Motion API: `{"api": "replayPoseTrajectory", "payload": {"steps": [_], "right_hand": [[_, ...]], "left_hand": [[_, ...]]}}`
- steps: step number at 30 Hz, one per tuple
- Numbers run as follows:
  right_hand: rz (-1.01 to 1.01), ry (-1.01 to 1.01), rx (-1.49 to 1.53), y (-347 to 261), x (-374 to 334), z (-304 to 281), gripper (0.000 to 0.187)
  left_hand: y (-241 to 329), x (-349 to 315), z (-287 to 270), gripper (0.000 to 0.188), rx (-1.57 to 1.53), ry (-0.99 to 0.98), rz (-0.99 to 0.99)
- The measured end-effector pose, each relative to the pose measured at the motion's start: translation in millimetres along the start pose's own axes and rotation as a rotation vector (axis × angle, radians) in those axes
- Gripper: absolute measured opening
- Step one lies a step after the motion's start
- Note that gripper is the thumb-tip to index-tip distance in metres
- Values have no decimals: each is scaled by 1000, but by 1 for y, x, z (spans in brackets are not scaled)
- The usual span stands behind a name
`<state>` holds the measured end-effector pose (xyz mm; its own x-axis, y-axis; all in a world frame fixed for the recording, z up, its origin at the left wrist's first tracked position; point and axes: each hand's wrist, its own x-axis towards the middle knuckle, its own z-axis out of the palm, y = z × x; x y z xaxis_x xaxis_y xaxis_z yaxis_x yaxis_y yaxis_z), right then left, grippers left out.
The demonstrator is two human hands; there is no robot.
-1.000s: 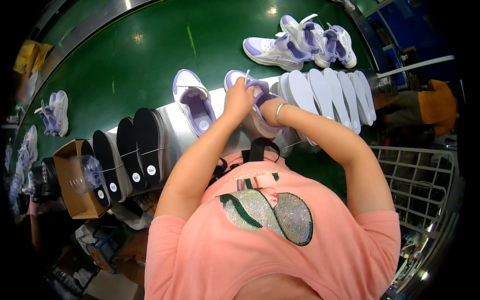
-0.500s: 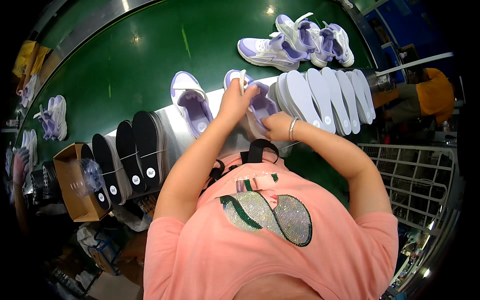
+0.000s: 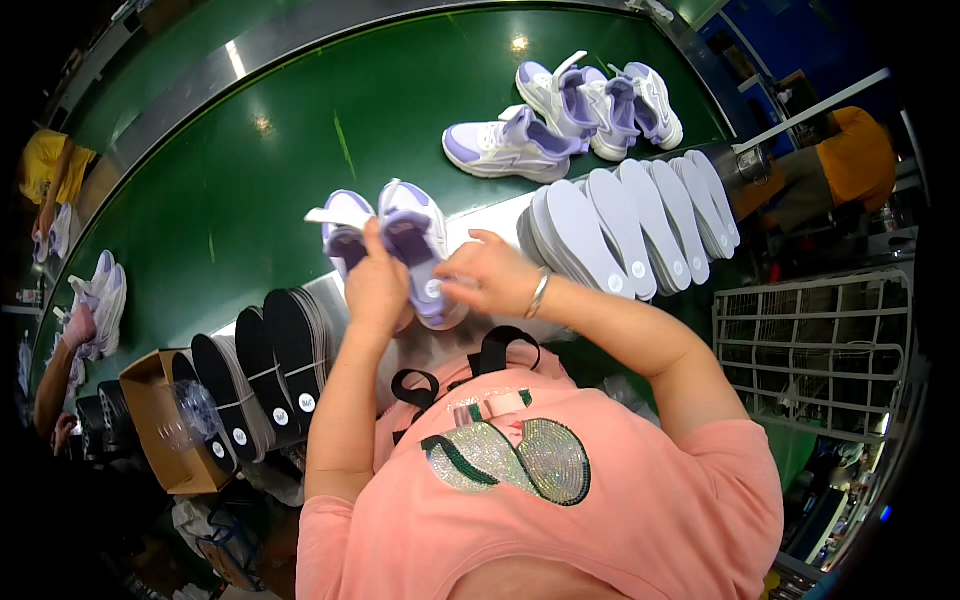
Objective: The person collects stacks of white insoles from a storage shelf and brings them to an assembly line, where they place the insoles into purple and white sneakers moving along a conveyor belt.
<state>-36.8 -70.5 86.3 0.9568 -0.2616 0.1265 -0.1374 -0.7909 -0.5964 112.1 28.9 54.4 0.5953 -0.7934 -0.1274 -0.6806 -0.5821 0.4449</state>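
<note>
Two white-and-purple sneakers stand side by side before me, toes away. On the left sneaker (image 3: pixel 347 212) a white strap sticks out to the side. Inside the right sneaker (image 3: pixel 425 232) a pale insole (image 3: pixel 420 268) shows, with a round white label near the heel. My left hand (image 3: pixel 377 288) is closed on the left sneaker, thumb up between the two shoes; its fingers are partly hidden. At the heel collar of the right sneaker, the thumb and forefinger of my right hand (image 3: pixel 497 276) pinch the rim, while other fingers stick out apart.
Stacked white insoles (image 3: pixel 580 235) lie to the right, tied black insoles (image 3: pixel 298 340) to the left beside a cardboard box (image 3: pixel 165 425). More sneakers (image 3: pixel 520 145) stand farther back on the green table (image 3: pixel 290 120). A white wire rack (image 3: pixel 810 345) stands right. Other people work at both sides.
The sneakers, earlier apart, now stand close together, the strapped one at left. My hands have moved left with them. The whole view has shifted somewhat.
</note>
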Motion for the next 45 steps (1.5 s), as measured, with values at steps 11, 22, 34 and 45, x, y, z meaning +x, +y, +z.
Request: {"api": "replayPoseTrajectory", "payload": {"steps": [11, 22, 34, 45], "right_hand": [[830, -156, -708, 180, 14, -116, 36], [497, -199, -419, 194, 69, -121, 47], [881, -342, -276, 179, 78, -65, 34], [372, -501, -443, 103, 92, -56, 54]], "left_hand": [[-53, 93, -63, 55, -195, 602, 68], [-20, 21, 4, 33, -818, 26, 21], [-23, -8, 18, 35, -969, -126, -104], [-9, 10, 27, 39, -1054, -173, -86]]}}
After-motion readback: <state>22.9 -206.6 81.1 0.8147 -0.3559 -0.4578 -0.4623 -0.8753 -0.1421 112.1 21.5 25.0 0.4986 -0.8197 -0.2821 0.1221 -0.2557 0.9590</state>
